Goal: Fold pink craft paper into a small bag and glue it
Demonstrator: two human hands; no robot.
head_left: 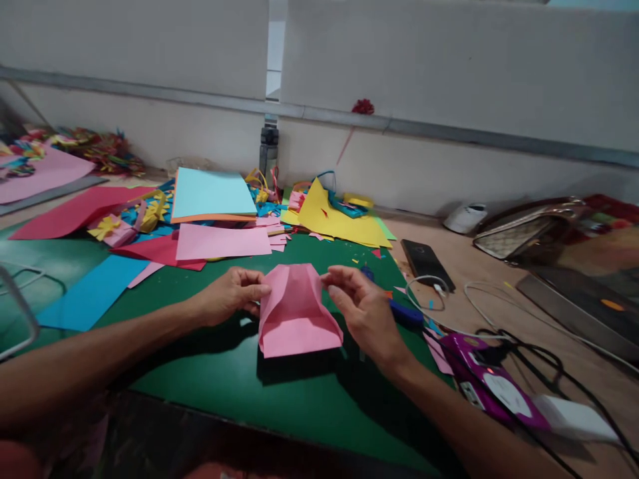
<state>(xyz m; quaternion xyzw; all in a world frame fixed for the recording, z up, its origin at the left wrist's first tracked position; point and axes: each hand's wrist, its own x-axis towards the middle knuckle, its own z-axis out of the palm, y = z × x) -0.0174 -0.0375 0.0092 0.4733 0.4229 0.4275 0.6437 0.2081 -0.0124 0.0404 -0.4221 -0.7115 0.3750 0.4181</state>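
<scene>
A piece of pink folded paper (302, 336), shaped like a small open box or pouch with a flap toward me, is held up just over the green board. My left hand (232, 296) pinches its left edge between thumb and fingers. On the opposite side, my right hand (362, 309) has curled fingers, their tips at the paper's upper right edge. Behind that hand lies a blue glue gun (407, 314), partly hidden.
Colored sheets, including light blue (214, 193), yellow (344, 219) and blue (97, 289), lie around with scraps. At the right are a phone (426, 263), white cables, a purple power strip (479, 372) and a bag (519, 233). A bottle (268, 150) stands by the wall.
</scene>
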